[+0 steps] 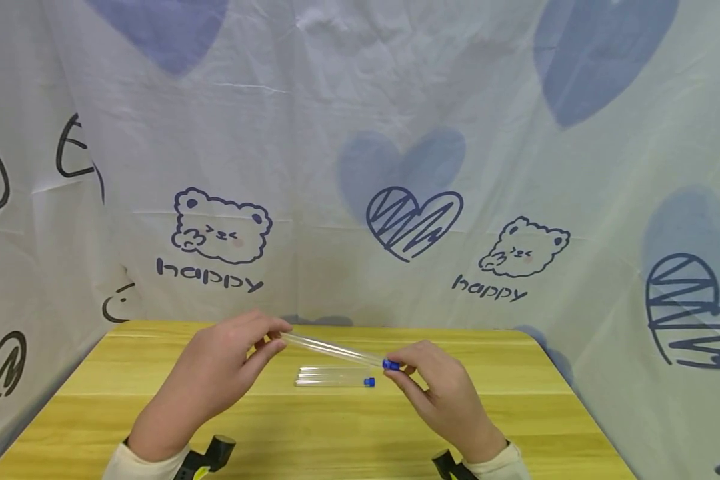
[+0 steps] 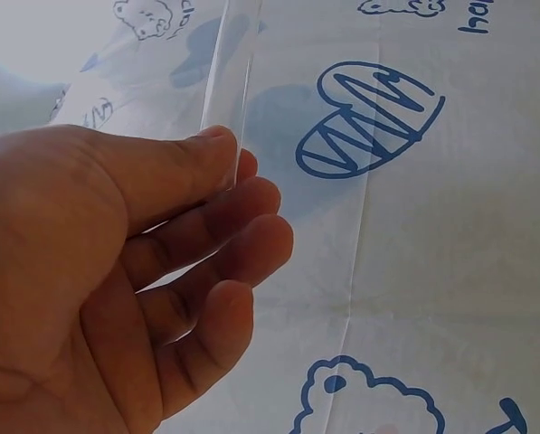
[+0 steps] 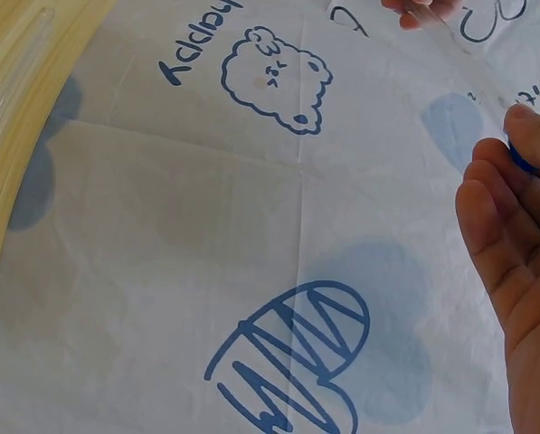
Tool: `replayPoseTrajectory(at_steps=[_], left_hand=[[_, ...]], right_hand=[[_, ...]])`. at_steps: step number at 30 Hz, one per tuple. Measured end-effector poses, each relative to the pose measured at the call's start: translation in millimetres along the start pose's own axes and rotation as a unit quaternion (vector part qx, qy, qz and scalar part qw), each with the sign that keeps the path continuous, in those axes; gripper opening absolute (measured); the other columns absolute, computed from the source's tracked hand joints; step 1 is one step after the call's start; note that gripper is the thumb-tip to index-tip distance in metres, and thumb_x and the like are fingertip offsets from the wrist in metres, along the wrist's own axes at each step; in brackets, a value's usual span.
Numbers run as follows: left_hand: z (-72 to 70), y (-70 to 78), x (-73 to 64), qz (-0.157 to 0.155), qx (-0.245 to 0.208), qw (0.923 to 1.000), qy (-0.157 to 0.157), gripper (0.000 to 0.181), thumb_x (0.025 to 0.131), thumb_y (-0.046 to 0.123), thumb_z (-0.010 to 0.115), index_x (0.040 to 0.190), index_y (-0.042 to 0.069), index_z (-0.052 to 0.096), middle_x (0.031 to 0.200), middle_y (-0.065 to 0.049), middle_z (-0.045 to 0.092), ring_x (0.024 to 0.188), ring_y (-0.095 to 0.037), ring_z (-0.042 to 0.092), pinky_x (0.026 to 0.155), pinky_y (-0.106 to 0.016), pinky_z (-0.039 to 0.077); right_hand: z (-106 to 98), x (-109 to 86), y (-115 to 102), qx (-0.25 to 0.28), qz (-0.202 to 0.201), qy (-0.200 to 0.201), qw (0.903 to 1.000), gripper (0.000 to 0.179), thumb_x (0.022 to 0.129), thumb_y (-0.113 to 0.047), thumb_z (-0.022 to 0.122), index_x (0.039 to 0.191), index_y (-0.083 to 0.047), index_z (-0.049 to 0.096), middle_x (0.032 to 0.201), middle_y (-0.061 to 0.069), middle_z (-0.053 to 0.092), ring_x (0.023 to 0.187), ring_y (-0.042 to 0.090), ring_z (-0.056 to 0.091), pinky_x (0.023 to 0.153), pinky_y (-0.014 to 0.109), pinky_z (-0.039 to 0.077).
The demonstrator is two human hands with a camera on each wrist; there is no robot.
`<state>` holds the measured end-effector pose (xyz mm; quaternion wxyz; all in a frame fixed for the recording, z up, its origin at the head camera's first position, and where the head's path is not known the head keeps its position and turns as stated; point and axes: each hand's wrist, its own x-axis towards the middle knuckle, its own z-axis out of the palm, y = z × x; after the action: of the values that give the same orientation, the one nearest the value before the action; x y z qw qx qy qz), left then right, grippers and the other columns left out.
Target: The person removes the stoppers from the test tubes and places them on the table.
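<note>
A clear, slender test tube (image 1: pixel 333 348) is held above the table between both hands, slanting down to the right. Its left end is pinched between the thumb and fingers of my left hand (image 1: pixel 216 373); the left wrist view shows the tube (image 2: pixel 224 81) rising from that pinch. My right hand (image 1: pixel 441 393) pinches the blue cap (image 1: pixel 391 365) at the other end, and the fingers mostly cover this cap (image 3: pixel 520 157) in the right wrist view. Below, clear tubes (image 1: pixel 330 383) lie side by side on the table, with one blue cap (image 1: pixel 369 382) visible at their right end.
The yellow wood-grain table (image 1: pixel 336 433) ends at a pale cloth backdrop (image 1: pixel 312 167) printed with hearts and bears. More cloth (image 1: pixel 24 267) hangs along the left side. Black wrist mounts (image 1: pixel 207 457) sit by both cuffs.
</note>
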<state>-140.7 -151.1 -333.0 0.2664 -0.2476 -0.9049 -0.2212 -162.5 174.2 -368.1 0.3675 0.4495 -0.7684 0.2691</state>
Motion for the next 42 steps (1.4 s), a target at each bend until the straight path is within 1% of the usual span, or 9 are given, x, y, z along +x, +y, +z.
replayPoseTrajectory(at_steps=[7,13,20,24,28,32,35,40,42], left_hand=[[0.9,-0.4,0.5,0.008,0.007,0.9999,0.003,0.016,0.097,0.021,0.075,0.112,0.025,0.074,0.104,0.018,0.071,0.077,0.002,0.061,0.065,-0.024,0.053],[1.7,-1.7,0.1,0.015,0.008,0.9998,0.006,0.016,0.097,0.021,0.074,0.113,0.025,0.074,0.105,0.018,0.071,0.078,0.002,0.061,0.066,-0.025,0.053],[2.4,-3.7,-0.3,0.029,0.008,0.9995,0.006,0.016,0.097,0.019,0.074,0.111,0.025,0.074,0.103,0.018,0.07,0.081,0.002,0.063,0.07,-0.026,0.056],[2.7,-5.2,-1.0,0.03,0.0,0.9995,0.0,0.016,0.097,0.018,0.073,0.112,0.024,0.073,0.103,0.018,0.07,0.083,0.001,0.064,0.072,-0.027,0.057],[2.6,-5.2,-0.9,0.019,-0.009,0.9997,-0.009,0.015,0.096,0.017,0.074,0.11,0.023,0.075,0.104,0.017,0.072,0.085,-0.001,0.065,0.074,-0.028,0.058],[1.5,-3.4,-0.9,0.004,-0.015,0.9998,-0.016,0.014,0.095,0.019,0.076,0.109,0.024,0.077,0.104,0.015,0.074,0.083,0.0,0.065,0.071,-0.028,0.057],[0.6,-2.3,-1.1,-0.001,-0.012,0.9998,-0.016,0.014,0.094,0.021,0.077,0.108,0.024,0.077,0.105,0.014,0.074,0.082,0.0,0.066,0.07,-0.027,0.057],[1.9,-2.5,-0.4,0.004,-0.002,1.0,0.002,0.015,0.094,0.021,0.077,0.109,0.023,0.077,0.104,0.012,0.075,0.078,0.0,0.065,0.067,-0.027,0.055],[2.4,-2.9,0.0,0.01,0.002,0.9999,0.012,0.015,0.093,0.022,0.078,0.109,0.023,0.077,0.103,0.013,0.075,0.077,0.001,0.064,0.066,-0.026,0.055]], right_hand=[[-0.3,-0.2,-0.5,0.01,-0.012,-0.017,0.9997,0.019,0.105,-0.027,0.061,0.109,-0.011,0.069,0.097,-0.004,0.07,0.081,0.007,0.062,0.074,0.016,0.054],[-1.7,0.2,-0.9,0.031,-0.02,-0.026,0.999,0.017,0.105,-0.025,0.062,0.11,-0.01,0.069,0.099,-0.003,0.071,0.084,0.008,0.065,0.077,0.017,0.055],[-4.6,-1.4,2.0,0.061,-0.014,-0.047,0.9969,0.015,0.105,-0.024,0.062,0.11,-0.012,0.07,0.1,-0.003,0.072,0.086,0.008,0.066,0.08,0.017,0.055],[-5.2,-1.6,2.6,0.069,-0.018,-0.054,0.996,0.016,0.105,-0.024,0.062,0.11,-0.012,0.072,0.1,-0.003,0.073,0.086,0.007,0.067,0.08,0.018,0.056],[-4.1,-1.6,3.3,0.06,-0.016,-0.035,0.9974,0.016,0.105,-0.024,0.062,0.108,-0.011,0.071,0.098,-0.003,0.073,0.085,0.008,0.068,0.078,0.018,0.056],[-3.1,-2.2,3.5,0.034,0.01,0.001,0.9994,0.019,0.105,-0.027,0.061,0.105,-0.01,0.07,0.093,-0.003,0.071,0.081,0.009,0.066,0.075,0.017,0.055],[-2.5,-2.9,3.6,0.025,0.023,0.014,0.9993,0.024,0.106,-0.03,0.061,0.104,-0.009,0.07,0.091,-0.003,0.07,0.079,0.008,0.065,0.073,0.017,0.055],[-0.6,-2.8,4.7,0.011,0.028,0.018,0.9994,0.025,0.106,-0.03,0.059,0.106,-0.009,0.07,0.095,-0.002,0.07,0.083,0.01,0.066,0.077,0.018,0.056],[0.2,-2.5,5.7,0.005,0.029,0.023,0.9993,0.02,0.106,-0.026,0.061,0.106,-0.008,0.07,0.097,-0.001,0.07,0.084,0.011,0.066,0.077,0.019,0.056]])
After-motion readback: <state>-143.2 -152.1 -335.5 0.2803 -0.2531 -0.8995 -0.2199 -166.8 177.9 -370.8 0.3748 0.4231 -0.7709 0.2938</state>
